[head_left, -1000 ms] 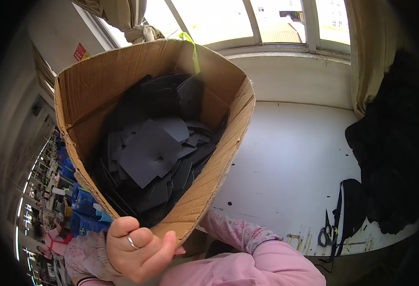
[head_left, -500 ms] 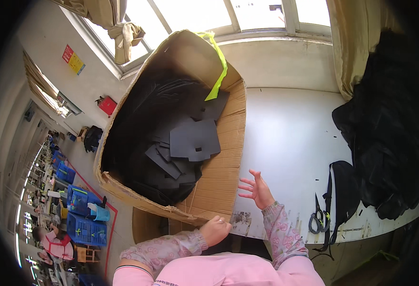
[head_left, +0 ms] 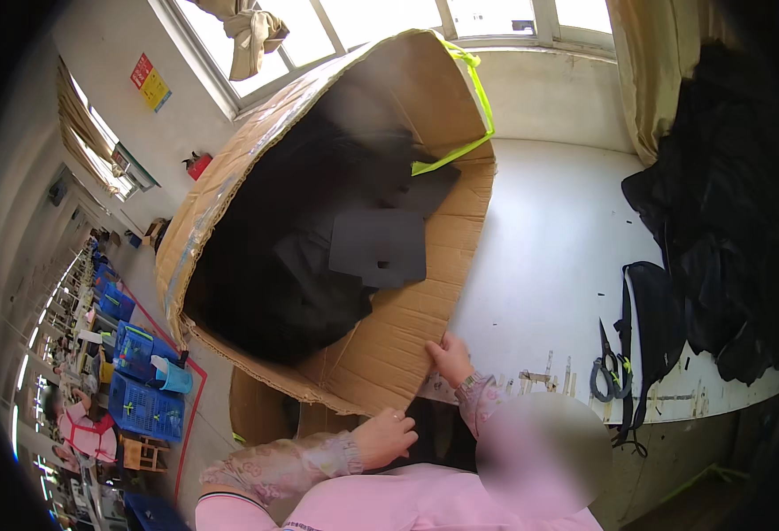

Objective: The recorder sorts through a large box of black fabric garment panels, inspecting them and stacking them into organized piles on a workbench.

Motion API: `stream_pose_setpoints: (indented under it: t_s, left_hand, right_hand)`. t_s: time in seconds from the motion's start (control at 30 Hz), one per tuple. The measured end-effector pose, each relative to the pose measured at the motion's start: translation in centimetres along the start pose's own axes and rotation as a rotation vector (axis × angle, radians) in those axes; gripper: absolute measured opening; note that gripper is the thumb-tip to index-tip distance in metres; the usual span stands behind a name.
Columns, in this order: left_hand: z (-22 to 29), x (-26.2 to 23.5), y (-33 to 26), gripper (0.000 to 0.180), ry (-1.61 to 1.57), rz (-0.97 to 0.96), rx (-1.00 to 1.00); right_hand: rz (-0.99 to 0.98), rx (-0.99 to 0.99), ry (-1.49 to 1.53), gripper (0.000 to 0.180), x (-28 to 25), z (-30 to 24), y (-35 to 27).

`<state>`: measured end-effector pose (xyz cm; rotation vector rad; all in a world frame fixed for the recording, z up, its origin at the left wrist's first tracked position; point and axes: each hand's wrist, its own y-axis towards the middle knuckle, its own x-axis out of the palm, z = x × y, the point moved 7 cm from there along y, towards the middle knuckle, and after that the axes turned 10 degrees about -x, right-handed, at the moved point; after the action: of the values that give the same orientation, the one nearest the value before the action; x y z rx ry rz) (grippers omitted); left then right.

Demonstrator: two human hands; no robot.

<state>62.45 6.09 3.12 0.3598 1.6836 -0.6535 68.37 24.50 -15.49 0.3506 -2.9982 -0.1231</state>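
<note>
White worktable (head_left: 549, 221): one, along the right below the windows. Large open cardboard box (head_left: 389, 363): one, left of the tabletop and overlapping its edge, tilted with its mouth toward the wearer. A second cardboard box (head_left: 252, 403): one, partly hidden beneath the first. Black fabric heap (head_left: 717, 230): one, at the table's right end. Black cut sheets: many, overlapping inside the large box, too dark to count; one clear top sheet (head_left: 378, 237) bears one small hole. Black strapped piece (head_left: 657, 323): one, beside the heap. Hands: two. Right hand (head_left: 451, 361) grips the large box's right edge; left hand (head_left: 384, 439) is half curled at its lower corner, cannot tell whether it grips. Yellow-green ribbon (head_left: 485, 97): one, on the upper rim. Scissors (head_left: 612, 361): one pair, lying on the table.
</note>
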Motion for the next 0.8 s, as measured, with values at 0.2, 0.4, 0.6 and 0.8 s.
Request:
stream_pose_setpoints:
  t_s: [0.2, 0.4, 0.6, 0.8]
  left_hand:
    - [-0.7, -18.2, -12.8, 0.031, -0.6, 0.655, 0.175]
    - [-8.3, -20.6, -16.8, 0.07, -0.183, 1.065, -0.469]
    - [-9.1, -19.3, -15.5, 0.097, -0.213, 0.997, -0.508]
    - [-8.5, -18.8, -14.5, 0.095, -0.189, 1.024, -0.501]
  right_hand:
    - [0.057, 0.192, 0.01, 0.025, 1.2, 1.8, -5.6]
    - [-0.131, 0.345, -0.118, 0.021, 0.6, -5.6, -8.2]
    - [0.033, -0.222, -0.642, 0.025, -5.3, -9.8, -9.2]
    - [0.465, -0.518, -1.283, 0.028, -20.4, -16.0, -12.4]
